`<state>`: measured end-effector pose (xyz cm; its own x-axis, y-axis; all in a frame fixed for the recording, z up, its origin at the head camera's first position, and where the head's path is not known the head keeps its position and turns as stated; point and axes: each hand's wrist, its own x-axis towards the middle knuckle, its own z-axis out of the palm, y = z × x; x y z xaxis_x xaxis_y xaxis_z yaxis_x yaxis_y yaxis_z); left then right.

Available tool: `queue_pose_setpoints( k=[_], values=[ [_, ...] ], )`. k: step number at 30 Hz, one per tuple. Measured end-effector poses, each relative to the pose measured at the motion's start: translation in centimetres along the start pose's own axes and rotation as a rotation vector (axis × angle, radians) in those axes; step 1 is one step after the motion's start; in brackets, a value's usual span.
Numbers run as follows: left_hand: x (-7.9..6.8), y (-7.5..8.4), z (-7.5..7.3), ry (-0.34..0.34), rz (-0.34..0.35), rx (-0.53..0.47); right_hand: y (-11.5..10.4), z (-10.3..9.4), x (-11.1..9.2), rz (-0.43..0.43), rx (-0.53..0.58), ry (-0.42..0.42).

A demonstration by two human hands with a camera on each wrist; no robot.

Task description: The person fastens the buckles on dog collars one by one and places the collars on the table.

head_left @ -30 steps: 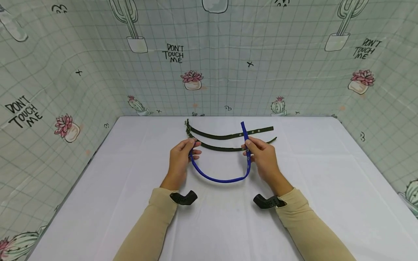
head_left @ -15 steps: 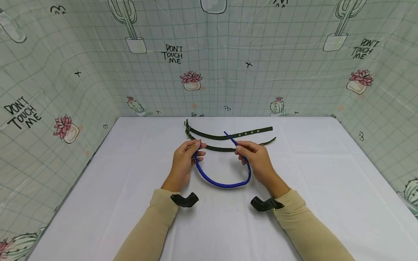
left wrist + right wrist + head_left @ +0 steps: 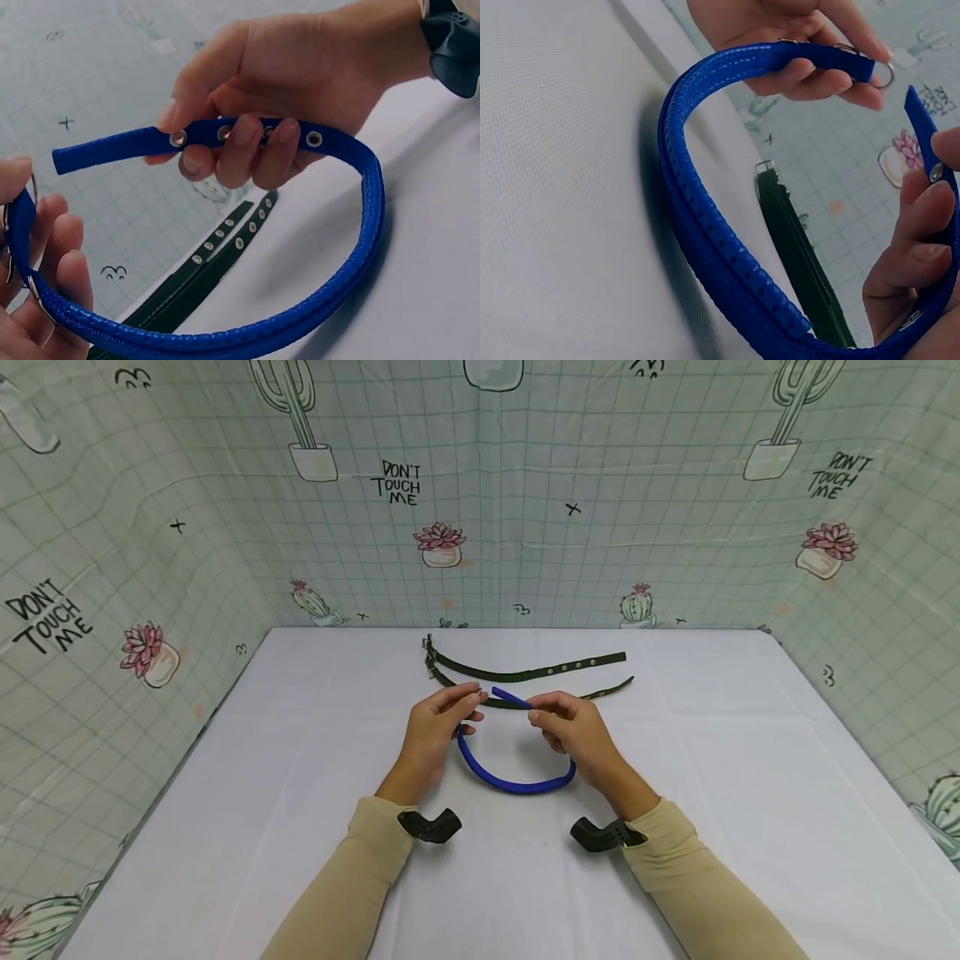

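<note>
A blue collar (image 3: pixel 517 787) hangs in a U between my two hands, above the white table. My left hand (image 3: pixel 433 731) pinches its buckle end; metal rings (image 3: pixel 886 74) show at those fingertips in the right wrist view. My right hand (image 3: pixel 576 727) grips the strap near the other end, its fingers curled over the row of eyelets (image 3: pixel 314 139). The free strap tip (image 3: pixel 71 157) sticks out past the right thumb and points at the buckle end, with a small gap between them.
Two dark green collars (image 3: pixel 517 676) lie side by side on the table (image 3: pixel 300 760) behind the hands, buckles at the left. The nearer one is partly hidden by the hands. A patterned cloth (image 3: pixel 540 560) hangs around the back and sides.
My right hand has moved left and turned, swinging the strap tip from pointing away to pointing left at the buckle end. My left hand has shifted slightly right, so the hands are closer.
</note>
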<state>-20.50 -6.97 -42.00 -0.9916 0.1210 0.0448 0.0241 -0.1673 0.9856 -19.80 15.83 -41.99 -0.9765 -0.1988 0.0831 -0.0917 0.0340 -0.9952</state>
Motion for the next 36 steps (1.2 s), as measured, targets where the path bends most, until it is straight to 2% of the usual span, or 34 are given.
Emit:
queue_pose_setpoints(
  k=[5, 9, 12, 22, 31, 36],
  values=[
    [-0.03, -0.01, 0.12, -0.015, 0.033, 0.007, 0.09, 0.24, -0.05, 0.006, -0.081, -0.065],
    [-0.16, -0.01, 0.22, -0.04, 0.062, 0.012, 0.28, 0.39, -0.04, -0.023, -0.154, -0.106],
    [-0.27, -0.03, 0.26, -0.065, 0.073, 0.022, 0.24, 0.49, -0.07, -0.048, -0.165, -0.112],
    [-0.4, 0.1, 0.3, -0.13, 0.075, 0.03, -0.03, 0.76, -0.33, -0.095, -0.085, -0.073],
    [-0.5, 0.21, 0.44, -0.112, 0.106, 0.01, -0.32, 0.86, -0.55, -0.122, 0.011, -0.02],
    [-0.56, 0.35, 0.59, -0.116, 0.105, 0.013, -0.41, 0.95, -0.52, -0.125, 0.037, -0.031]
  ],
)
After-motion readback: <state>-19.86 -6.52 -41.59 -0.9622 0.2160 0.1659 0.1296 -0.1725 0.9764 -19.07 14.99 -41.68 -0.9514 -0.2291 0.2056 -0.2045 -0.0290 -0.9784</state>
